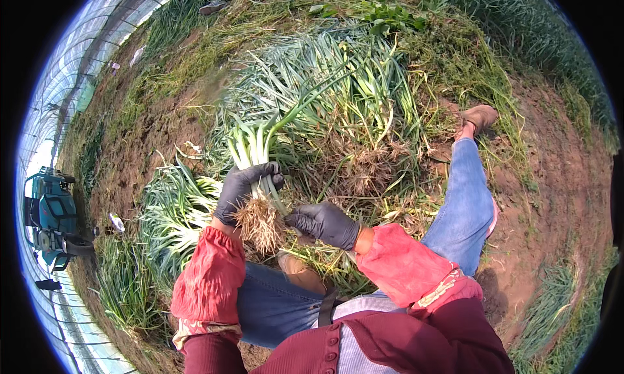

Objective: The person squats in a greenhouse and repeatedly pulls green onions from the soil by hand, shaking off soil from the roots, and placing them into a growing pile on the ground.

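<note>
My left hand (pixel 248 186), in a dark glove, is closed around a bunch of green onions (pixel 251 142). The pale stalks and green leaves rise above the fist, and a tuft of dry tan roots (pixel 261 223) hangs below it. My right hand (pixel 324 223), gloved alike, pinches the lower end of one green onion stalk (pixel 277 198) at the right side of the bunch. Just beyond both hands lies a large heap of green onions (pixel 317 76), with its matted roots (pixel 368 171) towards me. A smaller pile of cleaner green onions (pixel 178 213) rests left of my left hand.
My bent leg (pixel 282 296) and outstretched leg (pixel 460 193) flank the work spot. More green onions (pixel 129 281) lie at the lower left. A teal machine (pixel 51 218) stands by the plastic greenhouse wall (pixel 73 76). Another person's shoe (pixel 212 7) shows at the far top.
</note>
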Available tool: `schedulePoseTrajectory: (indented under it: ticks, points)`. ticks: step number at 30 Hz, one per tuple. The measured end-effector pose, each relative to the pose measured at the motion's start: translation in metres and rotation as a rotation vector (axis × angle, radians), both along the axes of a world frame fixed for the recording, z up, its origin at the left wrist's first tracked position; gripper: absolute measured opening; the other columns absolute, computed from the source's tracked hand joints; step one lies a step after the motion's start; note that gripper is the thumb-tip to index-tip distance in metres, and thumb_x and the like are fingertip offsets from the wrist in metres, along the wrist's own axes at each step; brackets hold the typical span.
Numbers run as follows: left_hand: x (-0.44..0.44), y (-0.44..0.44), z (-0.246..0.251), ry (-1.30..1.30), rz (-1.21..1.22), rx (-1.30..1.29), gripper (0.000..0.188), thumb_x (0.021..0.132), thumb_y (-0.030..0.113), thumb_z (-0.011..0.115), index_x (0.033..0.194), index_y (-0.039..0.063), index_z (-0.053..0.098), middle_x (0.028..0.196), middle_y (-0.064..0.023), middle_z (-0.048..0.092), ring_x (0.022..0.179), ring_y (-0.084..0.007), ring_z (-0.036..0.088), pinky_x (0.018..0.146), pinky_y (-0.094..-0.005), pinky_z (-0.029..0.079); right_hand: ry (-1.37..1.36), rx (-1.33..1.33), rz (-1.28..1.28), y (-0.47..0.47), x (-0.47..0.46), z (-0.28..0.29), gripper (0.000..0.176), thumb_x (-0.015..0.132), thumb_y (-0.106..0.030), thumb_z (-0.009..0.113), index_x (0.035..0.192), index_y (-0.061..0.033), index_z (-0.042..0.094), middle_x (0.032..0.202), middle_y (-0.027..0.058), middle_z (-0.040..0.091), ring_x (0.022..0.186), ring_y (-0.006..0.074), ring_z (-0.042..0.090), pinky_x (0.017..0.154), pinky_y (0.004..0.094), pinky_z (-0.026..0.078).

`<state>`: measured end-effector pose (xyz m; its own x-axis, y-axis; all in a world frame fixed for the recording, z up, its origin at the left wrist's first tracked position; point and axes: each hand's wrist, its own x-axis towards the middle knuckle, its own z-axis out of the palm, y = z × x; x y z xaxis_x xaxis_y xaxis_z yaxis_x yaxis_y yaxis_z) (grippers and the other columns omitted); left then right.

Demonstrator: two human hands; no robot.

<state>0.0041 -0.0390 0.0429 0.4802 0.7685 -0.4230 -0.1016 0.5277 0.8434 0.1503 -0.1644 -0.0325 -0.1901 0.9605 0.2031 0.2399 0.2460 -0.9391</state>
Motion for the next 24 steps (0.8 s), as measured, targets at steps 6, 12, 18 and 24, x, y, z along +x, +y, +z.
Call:
schedulePoseTrajectory:
  ticks: [6, 12, 18, 24]
  points:
    - [-0.011, -0.002, 0.014, -0.016, -0.06, -0.065, 0.019, 0.08, 0.007, 0.059, 0.089, -0.009, 0.056, 0.07, -0.0123, 0.059, 0.06, -0.0208, 0.058, 0.059, -0.0332, 0.05, 0.096, -0.084, -0.567, 0.077, 0.036, -0.027, 0.039, 0.085, -0.025, 0.063, 0.11, 0.0038, 0.056, 0.102, 0.0135, 0.063, 0.091, 0.0184, 0.06, 0.082, 0.0288, 0.046]
    - [-0.022, 0.003, 0.006, -0.25, -0.059, -0.243, 0.023, 0.084, 0.013, 0.056, 0.093, -0.007, 0.053, 0.072, -0.0085, 0.054, 0.059, -0.0184, 0.056, 0.056, -0.0323, 0.051, 0.232, -0.224, -0.529, 0.142, 0.026, -0.071, 0.023, 0.083, -0.019, 0.065, 0.094, 0.0013, 0.064, 0.085, 0.0081, 0.068, 0.075, 0.0164, 0.061, 0.071, 0.0273, 0.047]
    - [-0.074, 0.075, 0.05, -0.751, -0.437, -0.232, 0.033, 0.088, 0.017, 0.056, 0.117, 0.009, 0.045, 0.08, -0.0001, 0.054, 0.076, -0.012, 0.052, 0.072, -0.0276, 0.046, -0.841, -0.634, -0.008, 0.062, 0.085, -0.104, 0.022, 0.081, -0.02, 0.055, 0.093, -0.0058, 0.067, 0.083, 0.0159, 0.066, 0.08, 0.0299, 0.063, 0.076, 0.0383, 0.048]
    - [-0.092, 0.069, 0.06, -0.311, 0.845, 0.597, 0.033, 0.091, 0.018, 0.051, 0.12, 0.006, 0.042, 0.086, -0.0039, 0.057, 0.07, -0.0122, 0.051, 0.064, -0.0245, 0.045, -0.233, -0.34, -1.009, 0.043, 0.165, -0.107, 0.037, 0.08, -0.043, 0.061, 0.085, -0.0059, 0.06, 0.079, 0.0138, 0.064, 0.072, 0.0314, 0.062, 0.062, 0.0387, 0.046]
